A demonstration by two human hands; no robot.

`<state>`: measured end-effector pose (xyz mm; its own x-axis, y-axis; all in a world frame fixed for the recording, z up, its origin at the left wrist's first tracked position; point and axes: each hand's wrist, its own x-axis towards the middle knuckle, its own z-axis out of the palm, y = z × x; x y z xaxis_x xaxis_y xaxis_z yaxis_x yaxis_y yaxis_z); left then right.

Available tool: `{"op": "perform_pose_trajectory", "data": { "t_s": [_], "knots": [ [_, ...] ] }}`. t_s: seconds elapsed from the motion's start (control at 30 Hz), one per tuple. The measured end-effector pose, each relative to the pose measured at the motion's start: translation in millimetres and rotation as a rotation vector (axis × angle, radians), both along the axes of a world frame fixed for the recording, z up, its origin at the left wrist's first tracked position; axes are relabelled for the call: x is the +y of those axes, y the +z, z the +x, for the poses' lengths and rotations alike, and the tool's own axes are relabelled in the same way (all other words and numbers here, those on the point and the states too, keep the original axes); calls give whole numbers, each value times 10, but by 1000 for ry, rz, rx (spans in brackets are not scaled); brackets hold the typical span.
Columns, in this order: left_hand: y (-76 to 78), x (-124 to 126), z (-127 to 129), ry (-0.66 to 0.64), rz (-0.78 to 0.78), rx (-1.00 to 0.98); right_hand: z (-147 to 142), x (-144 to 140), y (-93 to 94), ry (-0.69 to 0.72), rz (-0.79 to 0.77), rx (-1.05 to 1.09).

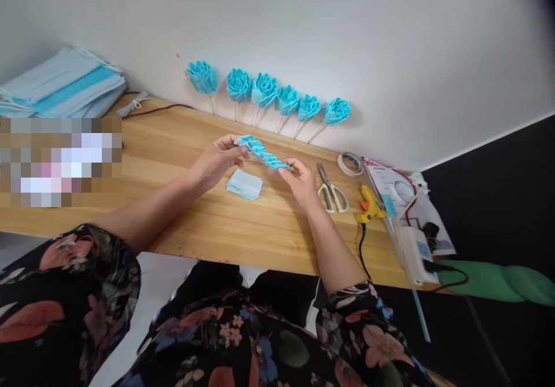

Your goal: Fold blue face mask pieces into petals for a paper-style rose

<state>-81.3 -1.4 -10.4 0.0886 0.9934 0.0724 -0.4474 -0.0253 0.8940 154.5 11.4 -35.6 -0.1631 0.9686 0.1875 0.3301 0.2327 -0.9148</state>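
A folded strip of blue petals (262, 153) stretches between my two hands, just above the wooden table. My left hand (222, 158) pinches its left end between thumb and fingers. At the other end, my right hand (299, 180) grips the strip's tip the same way. Below the strip lies a small stack of pale blue cut sheets (244, 184). Several blue flowers on thin sticks, one of them a flower (265, 90) near the middle, lean against the wall behind my hands. Scissors with white handles (332, 192) lie just right of my right hand.
A yellow glue gun (369, 205) lies at the right, its cord running to the table's front edge. Beyond it are a tape roll (350, 164), papers and a white power strip (417, 254). Face masks (65, 83) are piled at the far left, above a blurred-out patch.
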Motion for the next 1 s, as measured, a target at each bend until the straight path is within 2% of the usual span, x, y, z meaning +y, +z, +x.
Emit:
{"op": "perform_pose_trajectory", "data": {
  "t_s": [0.1, 0.17, 0.23, 0.33, 0.4, 0.47, 0.6, 0.7, 0.77, 0.9, 1.0],
  "knots": [
    [-18, 8, -6, -18, -13, 12, 132, 88, 7, -20, -26, 39],
    [-28, 16, -19, -22, -32, 14, 265, 150, 22, -30, -73, -27],
    [-35, 26, -34, -12, -56, 15, 397, 195, 45, -42, -85, -245],
    [-39, 38, -51, 13, -82, 35, 509, 213, 75, -171, 37, -615],
    [-39, 43, -58, 24, -93, 54, 509, 203, 88, -214, 108, -684],
    [-44, 49, -62, 27, -92, 72, 471, 186, 95, -145, 136, -646],
    [-75, 63, -59, 41, -53, 123, 364, 152, 81, 124, 157, -634],
    [-98, 47, -40, 51, 43, 276, 298, 129, 58, 248, 173, -669],
    [-101, 17, -28, -13, 177, 475, 271, 116, 55, 247, 183, -701],
    [-86, -40, -35, -343, 521, 937, 270, 89, 123, 157, 145, -789],
    [-84, -42, -68, -488, 629, 1098, 312, 19, 240, 103, 69, -911]
  ]
}}
